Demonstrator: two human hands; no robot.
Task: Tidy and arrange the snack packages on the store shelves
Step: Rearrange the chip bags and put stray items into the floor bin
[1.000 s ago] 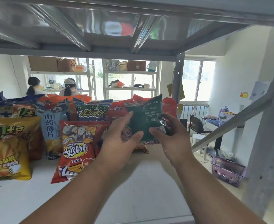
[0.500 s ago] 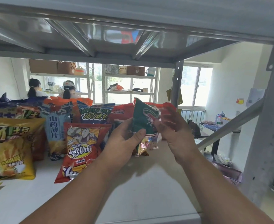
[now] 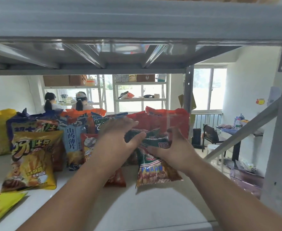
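Both hands are on the green prawn-cracker bag (image 3: 155, 165) at the middle of the white shelf (image 3: 153, 205). Bag is glossy crinkled foil-plastic, dark green on top, red and orange print lower down with a crimped bottom seam. Its top is folded or crushed between the hands; the bottom edge looks to sit on or just above the shelf, cannot tell which.

Left hand (image 3: 118, 139): thumb and fingers curled round the bag's upper left, gripping it. Right hand (image 3: 173, 147): fingers hooked over the top right edge, thumb pressing the front, also gripping. The bag lies between the two palms, mostly below the right hand.

Just behind the hands, red bags (image 3: 166, 119) stand upright, shiny and puffed. To the left, a tall pale-blue bag (image 3: 72, 139) with dark wave print, upright. In front of it a red corn-snack bag (image 3: 88, 147), mostly hidden by the left forearm. Further left a yellow fries bag (image 3: 32, 159), pillow-shaped, leaning back against the row. A flat yellow packet (image 3: 0, 207) lies at the front left corner.

Shelf frame is grey painted steel: ribbed deck overhead (image 3: 137, 19), perforated upright (image 3: 280, 130) on the right. Shelf surface is smooth and matte.
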